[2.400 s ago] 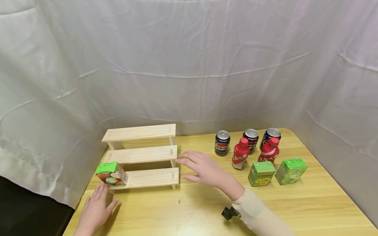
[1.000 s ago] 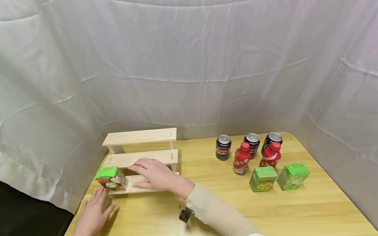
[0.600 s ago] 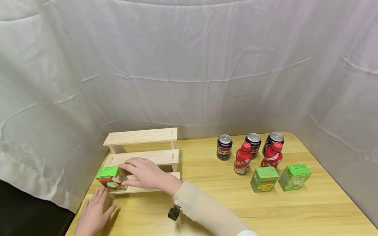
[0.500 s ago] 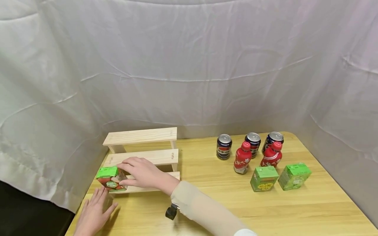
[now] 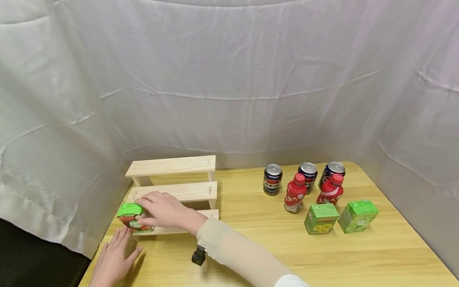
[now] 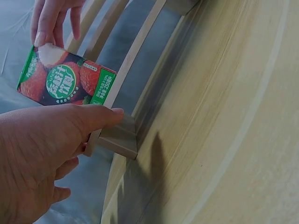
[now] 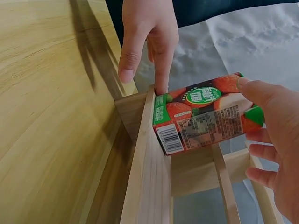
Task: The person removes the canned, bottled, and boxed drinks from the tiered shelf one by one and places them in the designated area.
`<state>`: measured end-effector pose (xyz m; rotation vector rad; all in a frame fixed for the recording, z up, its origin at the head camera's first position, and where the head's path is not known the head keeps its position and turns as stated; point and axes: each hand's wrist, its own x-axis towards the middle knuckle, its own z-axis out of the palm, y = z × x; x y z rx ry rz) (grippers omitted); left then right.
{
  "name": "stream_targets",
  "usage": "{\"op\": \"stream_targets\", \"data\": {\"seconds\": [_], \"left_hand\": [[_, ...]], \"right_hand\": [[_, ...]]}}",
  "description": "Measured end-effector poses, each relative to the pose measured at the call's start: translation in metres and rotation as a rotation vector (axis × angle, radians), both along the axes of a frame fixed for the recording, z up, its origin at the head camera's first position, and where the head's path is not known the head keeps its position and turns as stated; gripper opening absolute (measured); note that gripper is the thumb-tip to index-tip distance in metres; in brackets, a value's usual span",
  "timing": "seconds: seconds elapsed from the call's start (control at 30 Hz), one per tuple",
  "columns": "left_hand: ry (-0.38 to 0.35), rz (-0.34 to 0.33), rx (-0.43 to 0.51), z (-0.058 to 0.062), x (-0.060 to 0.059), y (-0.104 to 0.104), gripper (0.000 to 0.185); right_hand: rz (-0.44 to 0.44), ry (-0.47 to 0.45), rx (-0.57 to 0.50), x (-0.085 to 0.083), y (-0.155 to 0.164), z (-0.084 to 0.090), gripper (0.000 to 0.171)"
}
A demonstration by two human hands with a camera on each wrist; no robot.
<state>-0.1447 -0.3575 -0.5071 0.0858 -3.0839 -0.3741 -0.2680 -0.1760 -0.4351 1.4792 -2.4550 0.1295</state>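
A green and red juice carton stands on the left end of the lowest step of a three-step wooden shelf. My right hand reaches across the shelf and holds the carton. Its thumb presses the printed face and its fingers sit at the top edge. My left hand lies flat on the table just in front of the carton, fingers straight. One fingertip touches the shelf's left leg.
Three dark cans, two red bottles and two green cartons stand at the right of the wooden table. White cloth hangs behind and on both sides. The table's left edge runs close to the shelf.
My right hand moved left along the shelf from the table's middle and closed on the carton. The left hand stayed put.
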Motion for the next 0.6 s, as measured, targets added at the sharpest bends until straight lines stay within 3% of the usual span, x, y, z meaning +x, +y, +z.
{"op": "stream_targets", "data": {"seconds": [0.6], "left_hand": [[0.03, -0.002, 0.012, -0.002, 0.0, 0.001, 0.086]], "right_hand": [[-0.104, -0.073, 0.041, -0.002, -0.031, -0.002, 0.054]]}}
